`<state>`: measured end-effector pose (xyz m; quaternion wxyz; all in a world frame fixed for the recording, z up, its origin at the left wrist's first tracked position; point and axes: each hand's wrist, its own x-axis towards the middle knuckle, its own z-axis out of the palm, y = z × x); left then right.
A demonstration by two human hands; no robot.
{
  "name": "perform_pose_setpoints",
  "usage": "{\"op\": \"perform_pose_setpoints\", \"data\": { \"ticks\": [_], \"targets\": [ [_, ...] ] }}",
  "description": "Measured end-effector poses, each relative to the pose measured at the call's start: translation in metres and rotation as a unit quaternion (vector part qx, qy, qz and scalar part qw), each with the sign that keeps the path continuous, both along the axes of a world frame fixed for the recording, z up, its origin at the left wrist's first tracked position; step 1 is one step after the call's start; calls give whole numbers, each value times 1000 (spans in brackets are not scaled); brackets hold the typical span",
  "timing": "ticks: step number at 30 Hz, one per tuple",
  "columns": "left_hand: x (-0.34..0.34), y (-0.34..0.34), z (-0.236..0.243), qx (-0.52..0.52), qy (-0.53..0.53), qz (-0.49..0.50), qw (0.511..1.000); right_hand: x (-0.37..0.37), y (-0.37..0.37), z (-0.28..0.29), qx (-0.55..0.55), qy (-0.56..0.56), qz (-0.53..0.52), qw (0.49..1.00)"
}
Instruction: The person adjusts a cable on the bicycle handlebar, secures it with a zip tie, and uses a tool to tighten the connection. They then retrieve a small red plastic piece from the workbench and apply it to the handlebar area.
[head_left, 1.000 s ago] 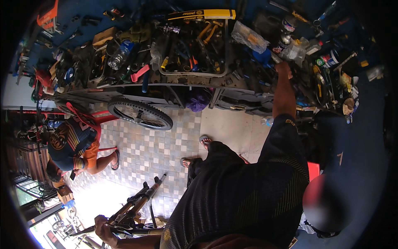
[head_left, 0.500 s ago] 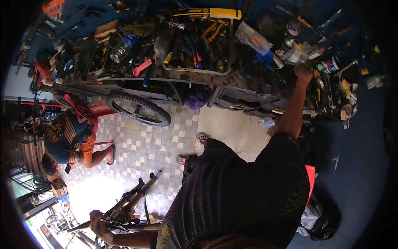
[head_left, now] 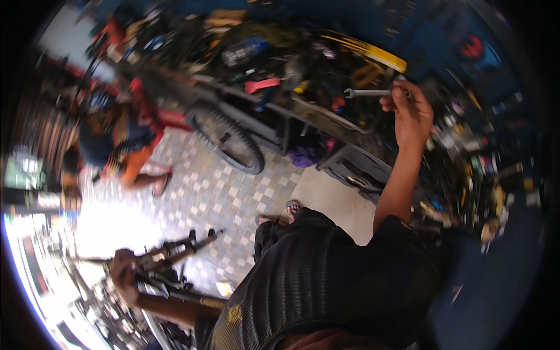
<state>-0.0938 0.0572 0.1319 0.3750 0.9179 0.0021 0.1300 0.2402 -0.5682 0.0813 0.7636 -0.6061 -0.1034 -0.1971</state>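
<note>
My right hand [head_left: 413, 116] is raised over the cluttered workbench [head_left: 233, 90], gripping a silver wrench [head_left: 368, 93] by one end. The wrench's open jaw points left, above a tray [head_left: 332, 114] of tools. Low on the left, my left hand [head_left: 123, 274] is closed around part of a bicycle frame [head_left: 181, 254]. That frame slants up from the hand, one bare end over the tiled floor. Motion blur and glare soften the detail around the left fingers.
Leaning at the bench front is a knobbly-tyred wheel [head_left: 236, 143], beside a purple bag [head_left: 306, 154]. On the bench lie a long yellow box [head_left: 379, 53] and a pink-handled tool [head_left: 262, 85]. At left, a person in orange shorts [head_left: 140, 169] sits bent over near a red chair [head_left: 169, 119].
My right hand has come up from the bench's right part and moved left, now with a wrench in it. The view has turned; my left hand keeps holding the bicycle frame.
</note>
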Motion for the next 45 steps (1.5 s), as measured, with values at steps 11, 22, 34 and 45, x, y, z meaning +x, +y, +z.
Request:
{"op": "perform_pose_setpoints", "data": {
  "ticks": [11, 22, 34, 45],
  "targets": [
    [3, -14, 8, -96, -8, -81, 992, -37, 303, -70, 190, 269, 700, 634],
    [-2, -20, 6, -83, -37, -41, 995, -76, 450, -42, -166, 65, 873, 454],
    [2, -24, -3, -65, -70, 23, 995, -115, 545, -66, -121, 54, 967, 215],
    [4, -19, -3, -56, -65, 23, 996, -122, 568, -61, -109, 23, 978, 176]
  ]
}}
